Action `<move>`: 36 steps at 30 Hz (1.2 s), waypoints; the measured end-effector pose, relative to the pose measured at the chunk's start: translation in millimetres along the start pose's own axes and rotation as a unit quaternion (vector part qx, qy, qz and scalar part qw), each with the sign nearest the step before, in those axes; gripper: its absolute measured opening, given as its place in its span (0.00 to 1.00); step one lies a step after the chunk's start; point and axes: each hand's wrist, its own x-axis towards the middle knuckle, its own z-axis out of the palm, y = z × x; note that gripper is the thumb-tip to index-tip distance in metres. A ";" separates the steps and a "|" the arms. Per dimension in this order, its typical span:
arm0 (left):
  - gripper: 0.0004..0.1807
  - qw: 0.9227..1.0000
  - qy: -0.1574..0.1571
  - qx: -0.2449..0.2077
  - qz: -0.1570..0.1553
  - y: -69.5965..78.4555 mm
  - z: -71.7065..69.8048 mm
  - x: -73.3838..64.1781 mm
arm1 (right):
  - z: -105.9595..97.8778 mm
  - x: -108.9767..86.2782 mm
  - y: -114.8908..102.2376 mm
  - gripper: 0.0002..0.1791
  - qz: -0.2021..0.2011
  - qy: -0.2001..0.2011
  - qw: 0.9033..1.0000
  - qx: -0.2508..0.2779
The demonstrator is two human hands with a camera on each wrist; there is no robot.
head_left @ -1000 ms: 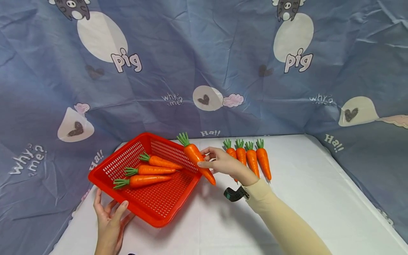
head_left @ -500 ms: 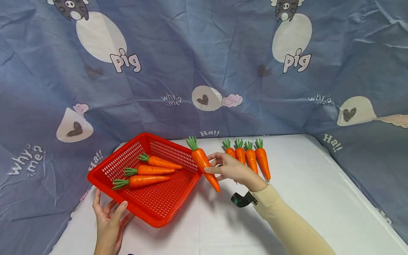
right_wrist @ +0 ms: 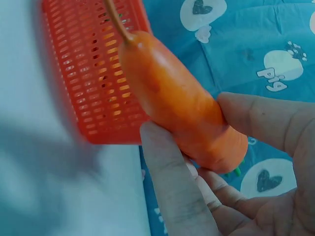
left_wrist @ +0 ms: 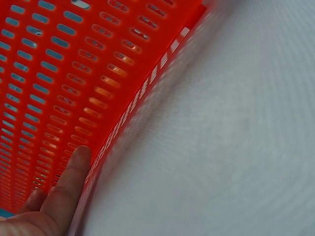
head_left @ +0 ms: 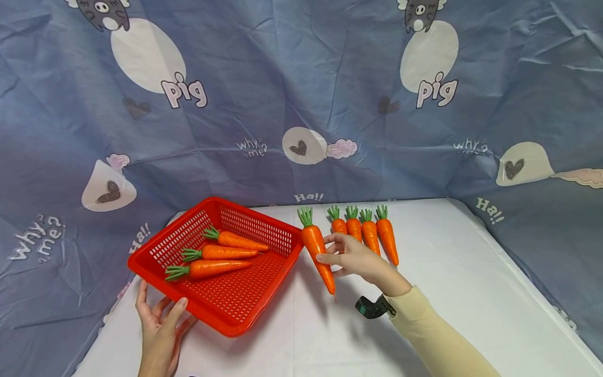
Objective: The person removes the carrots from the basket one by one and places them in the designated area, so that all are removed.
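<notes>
In the head view, my right hand [head_left: 358,259] pinches an orange carrot [head_left: 320,256] with green leaf stubs between thumb and fingers. It is held right of the basket, leaves up and thin tip down. In the right wrist view, the carrot [right_wrist: 172,98] lies across thumb and fingers, the basket behind it. My left hand [head_left: 160,330] touches the outside of the red perforated basket [head_left: 235,327] at its near left side, fingers spread. A fingertip rests on the basket wall [left_wrist: 54,73] in the left wrist view. Three carrots [head_left: 231,252] lie in the basket.
Several carrots [head_left: 387,241] stand side by side on the white tablecloth [head_left: 461,272], right of the held carrot and behind the right hand. A blue printed cloth [head_left: 377,104] hangs behind the table. A black strap device [head_left: 372,307] sits at the right wrist.
My right hand has moved right and a little nearer with the carrot, away from the basket's right side; the carrot has turned more upright. The left hand and basket stay in place.
</notes>
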 end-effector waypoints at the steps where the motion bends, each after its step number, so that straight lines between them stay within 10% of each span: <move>1: 0.56 1.000 0.000 0.000 -0.001 0.0 -0.1 0.0 | -0.8 -2.0 1.3 0.34 0.003 0.006 1.000 -0.001; 36: 0.56 1.000 -0.001 0.004 -0.008 1.1 0.6 -0.7 | -14.6 -66.5 64.8 0.37 0.023 0.047 0.999 -0.004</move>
